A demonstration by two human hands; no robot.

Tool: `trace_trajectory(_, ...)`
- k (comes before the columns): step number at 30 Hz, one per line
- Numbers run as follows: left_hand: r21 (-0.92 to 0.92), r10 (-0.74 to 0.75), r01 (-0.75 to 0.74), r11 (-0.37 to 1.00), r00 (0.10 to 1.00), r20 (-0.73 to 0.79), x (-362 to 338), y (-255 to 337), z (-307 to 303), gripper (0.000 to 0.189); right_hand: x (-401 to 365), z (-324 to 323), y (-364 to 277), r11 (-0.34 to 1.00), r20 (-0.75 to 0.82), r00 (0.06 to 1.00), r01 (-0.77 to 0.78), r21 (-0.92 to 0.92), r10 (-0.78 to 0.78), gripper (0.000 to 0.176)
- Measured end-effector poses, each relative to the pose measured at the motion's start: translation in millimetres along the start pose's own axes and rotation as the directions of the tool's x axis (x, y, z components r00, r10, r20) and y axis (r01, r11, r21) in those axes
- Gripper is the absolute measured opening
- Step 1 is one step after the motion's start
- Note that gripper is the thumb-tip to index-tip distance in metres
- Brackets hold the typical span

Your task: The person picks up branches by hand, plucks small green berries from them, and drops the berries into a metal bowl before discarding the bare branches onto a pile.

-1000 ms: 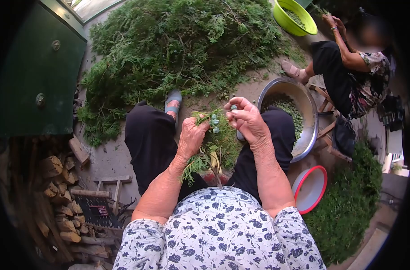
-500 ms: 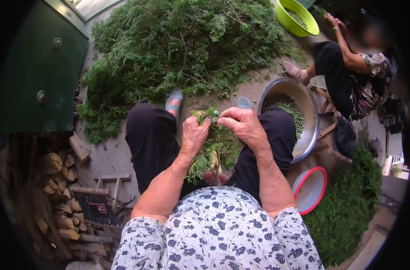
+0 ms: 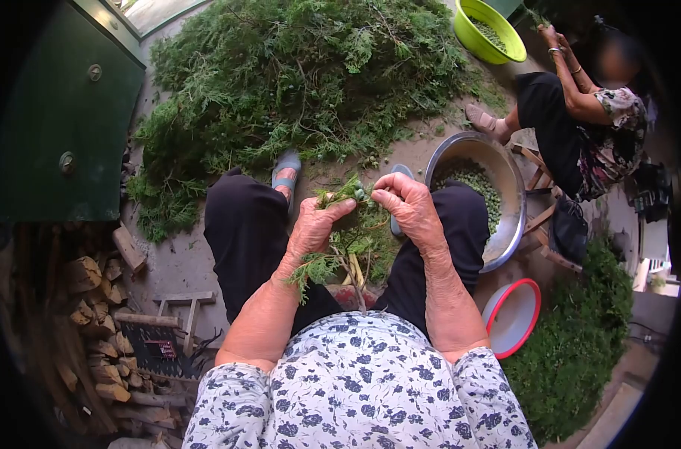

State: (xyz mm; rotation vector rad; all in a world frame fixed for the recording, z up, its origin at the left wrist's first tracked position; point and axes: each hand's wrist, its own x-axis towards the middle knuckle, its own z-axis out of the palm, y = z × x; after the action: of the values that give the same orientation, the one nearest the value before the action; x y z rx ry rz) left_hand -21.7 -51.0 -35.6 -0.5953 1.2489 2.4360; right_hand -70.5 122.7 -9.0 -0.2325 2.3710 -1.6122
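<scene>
My left hand [image 3: 314, 223] is closed around a leafy evergreen branch [image 3: 355, 263], holding its tip over my lap. At that tip, pale blue-green cones [image 3: 359, 193] stick out past my left thumb. Close on their right, my right hand [image 3: 411, 209] has thumb and forefinger pinched together; whatever lies between them is too small to make out. The branch's lower stem runs down toward my shirt, between my knees. Beside my right knee stands a wide metal basin [image 3: 521, 213] with many small green cones [image 3: 479, 183] in it.
A large heap of evergreen branches [image 3: 295, 82] lies ahead. A lime-green basin [image 3: 518, 54] stands beyond, near a seated person [image 3: 580, 120]. At right are a red-rimmed white basin [image 3: 535, 314] and more greenery [image 3: 572, 359]. Split firewood [image 3: 93, 329] and a small wooden stool [image 3: 191, 318] are left.
My left hand has shifted slightly left and turned, with its thumb now stretched along the sprig. My right fingertips have moved a little right and up, slightly away from the cones.
</scene>
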Motion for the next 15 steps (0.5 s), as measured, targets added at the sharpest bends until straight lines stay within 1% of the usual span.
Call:
trace_trajectory(2,-0.076,0.055,-0.056,0.996,0.998,-0.02,-0.2,-3.5,0.5,0.016,-0.8,-0.2,1.1,0.998,0.081,0.996,0.026,0.065,-0.032,0.017)
trace_trajectory(3,-0.075,0.055,-0.057,0.996,0.998,-0.019,-0.9,-3.5,1.5,0.016,-1.1,-0.2,4.4,0.998,0.08,0.996,0.027,0.065,-0.033,0.017)
trace_trajectory(5,-0.077,0.104,-0.107,0.991,0.994,-0.039,-2.5,-2.4,3.2,0.017,-1.8,0.0,12.4,0.994,0.148,0.987,0.05,0.093,-0.063,0.019)
trace_trajectory(6,-0.076,0.105,-0.108,0.991,0.994,-0.037,-2.9,-2.1,3.6,0.017,-2.4,0.3,11.6,0.994,0.146,0.987,0.051,0.093,-0.064,0.019)
trace_trajectory(8,-0.031,0.112,-0.114,0.993,0.992,-0.05,-3.7,-1.8,4.1,0.016,-3.5,1.4,9.2,0.984,0.069,0.996,0.047,0.171,-0.059,0.018)
trace_trajectory(9,-0.031,0.112,-0.114,0.993,0.992,-0.048,-3.8,-1.9,4.0,0.016,-3.5,0.5,8.2,0.984,0.067,0.996,0.047,0.17,-0.06,0.018)
trace_trajectory(11,0.038,0.095,-0.094,0.995,0.995,-0.028,-3.4,-2.3,2.2,0.015,-3.1,-1.5,5.9,0.993,0.071,0.997,-0.019,0.116,0.011,0.016)
trace_trajectory(12,0.038,0.095,-0.094,0.995,0.995,-0.027,-2.0,-4.2,0.1,0.015,-3.4,-1.9,4.5,0.993,0.07,0.998,-0.018,0.115,0.01,0.016)
trace_trajectory(14,0.091,0.135,-0.137,0.986,0.99,0.03,1.0,-9.1,-4.6,0.014,-4.7,-0.1,2.0,0.999,0.029,0.999,0.029,0.018,-0.03,0.013)
trace_trajectory(15,0.092,0.135,-0.137,0.986,0.99,0.031,-0.5,-7.8,-2.9,0.014,-5.6,2.5,3.5,0.999,0.028,0.999,0.03,0.018,-0.031,0.013)
